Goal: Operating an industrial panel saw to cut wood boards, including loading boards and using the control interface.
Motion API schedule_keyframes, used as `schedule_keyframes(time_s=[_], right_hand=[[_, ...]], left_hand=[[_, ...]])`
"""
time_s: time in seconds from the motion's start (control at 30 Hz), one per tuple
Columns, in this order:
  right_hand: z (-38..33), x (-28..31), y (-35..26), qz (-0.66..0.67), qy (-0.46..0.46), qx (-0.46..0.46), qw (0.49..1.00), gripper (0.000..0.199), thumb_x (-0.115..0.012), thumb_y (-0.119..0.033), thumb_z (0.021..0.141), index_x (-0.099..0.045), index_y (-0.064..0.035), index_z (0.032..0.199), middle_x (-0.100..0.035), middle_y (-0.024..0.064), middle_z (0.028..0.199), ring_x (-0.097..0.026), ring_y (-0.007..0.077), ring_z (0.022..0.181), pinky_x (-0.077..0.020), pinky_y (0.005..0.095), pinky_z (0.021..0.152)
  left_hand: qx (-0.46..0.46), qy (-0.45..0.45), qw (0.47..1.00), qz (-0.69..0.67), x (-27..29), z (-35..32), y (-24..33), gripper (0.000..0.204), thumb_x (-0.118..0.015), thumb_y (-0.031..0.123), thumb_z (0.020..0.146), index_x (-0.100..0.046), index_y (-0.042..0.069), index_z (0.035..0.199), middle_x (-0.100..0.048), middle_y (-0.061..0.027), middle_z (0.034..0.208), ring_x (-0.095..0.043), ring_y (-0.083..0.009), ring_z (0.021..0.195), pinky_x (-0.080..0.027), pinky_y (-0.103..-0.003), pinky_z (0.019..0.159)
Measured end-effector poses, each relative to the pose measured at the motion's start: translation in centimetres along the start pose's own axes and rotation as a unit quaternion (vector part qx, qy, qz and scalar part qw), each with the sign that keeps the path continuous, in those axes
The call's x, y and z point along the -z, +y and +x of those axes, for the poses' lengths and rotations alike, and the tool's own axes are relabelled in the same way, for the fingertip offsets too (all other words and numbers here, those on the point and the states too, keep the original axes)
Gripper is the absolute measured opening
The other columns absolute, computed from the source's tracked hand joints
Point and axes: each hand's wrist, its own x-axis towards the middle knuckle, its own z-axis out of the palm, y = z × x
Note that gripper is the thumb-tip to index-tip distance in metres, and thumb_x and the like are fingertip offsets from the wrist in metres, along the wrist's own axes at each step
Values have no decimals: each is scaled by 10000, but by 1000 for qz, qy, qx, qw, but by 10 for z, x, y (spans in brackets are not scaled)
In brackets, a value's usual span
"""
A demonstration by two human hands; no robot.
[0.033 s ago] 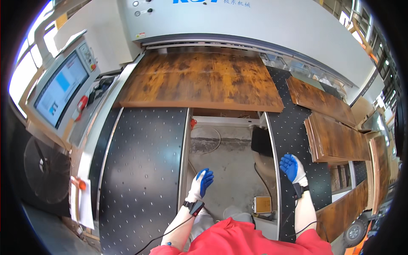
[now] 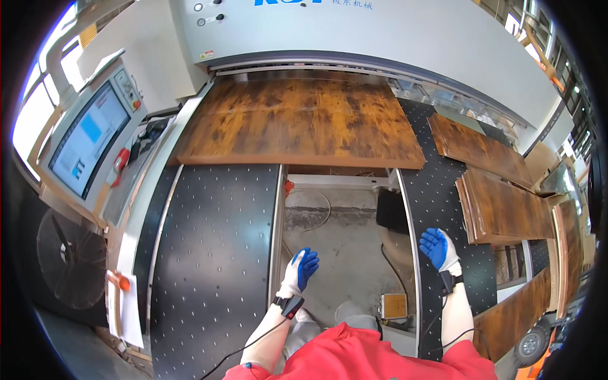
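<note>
Black tabletops (image 2: 212, 244) bear the brown board (image 2: 301, 117) — well ahead of the left grip (image 2: 303, 269) and right grip (image 2: 438, 249), both unclenched.

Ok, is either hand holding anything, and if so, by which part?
Nothing is held: the left hand and the right hand are both open and empty.

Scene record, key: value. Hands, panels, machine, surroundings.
left hand: left hand, gloved white and blue, open, empty; seen over the floor gap beside the left black table
right hand: right hand, same glove type, open, empty; seen over the right black table
main panel: large wood-grain panel, flat in front of the machine, touched by neither hand
right side: panel stack
left side: lit screen, fan
floor: yellowish case
</note>
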Motion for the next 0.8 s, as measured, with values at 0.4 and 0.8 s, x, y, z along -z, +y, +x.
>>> schedule_keyframes(time_s=[0.4,0.8], right_hand=[[394,11,-125,-502,225,219,806,545,-706,-375,944,-575,82,1209,-652,195,1154,-592,266,1074,-461,389,964],[587,43,-211,-385,-55,-80,918,664,-620,-496,970,-615,114,1230,-685,154,1183,-679,252,1035,-537,358,948]], left_hand=[[-130,119,961,-212,-11,360,149,555,-650,626,909,-589,156,1198,-506,-31,922,-445,-213,772,-430,-395,734],[-252,348,896,-112,-85,394,165,575,-784,376,885,-578,102,1346,-655,-54,1248,-641,-218,1102,-542,-417,889]])
